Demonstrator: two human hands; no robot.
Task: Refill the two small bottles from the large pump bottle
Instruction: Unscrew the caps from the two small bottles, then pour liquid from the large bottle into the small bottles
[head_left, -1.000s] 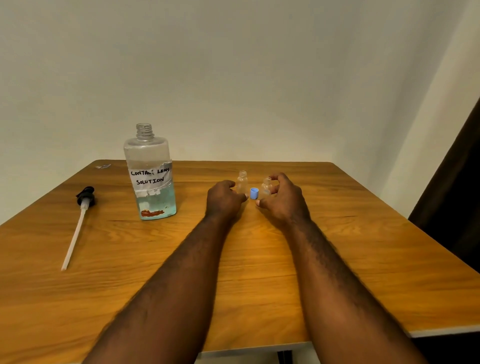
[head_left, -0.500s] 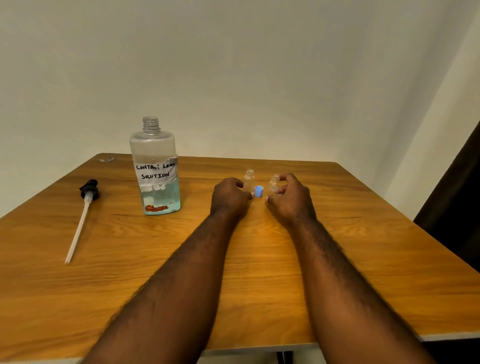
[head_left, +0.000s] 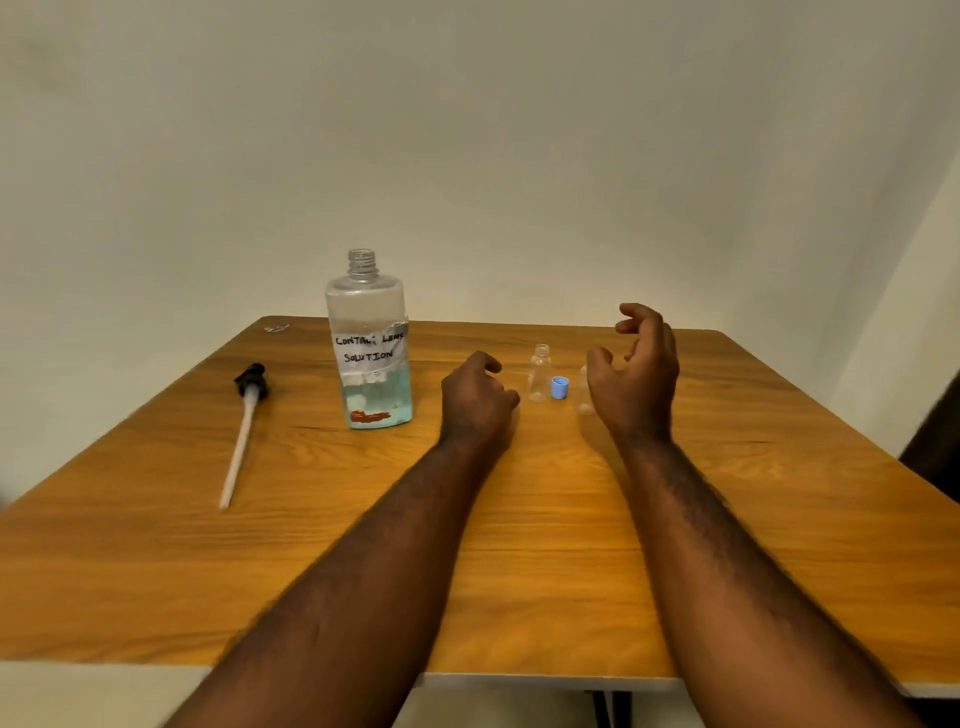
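The large clear bottle (head_left: 370, 343) stands uncapped at the middle left, about a third full of bluish liquid, with a handwritten label. Its black pump head with a long white tube (head_left: 244, 426) lies flat to the left. One small clear bottle (head_left: 539, 373) stands upright and uncapped, a blue cap (head_left: 559, 387) beside it. A second small clear bottle (head_left: 584, 389) stands just right of the cap, partly hidden by my right hand (head_left: 636, 374), which is lifted with fingers loosely spread and holds nothing. My left hand (head_left: 475, 397) rests loosely curled left of the first small bottle, apart from it.
The wooden table (head_left: 519, 545) meets a pale wall at its far edge. A small scrap (head_left: 277, 328) lies at the far left corner. A dark curtain (head_left: 935, 447) hangs at the right.
My right hand has lifted off the right small bottle and opened. My left hand has drawn back from the left small bottle. The camera view shifted, so the things sit further right.
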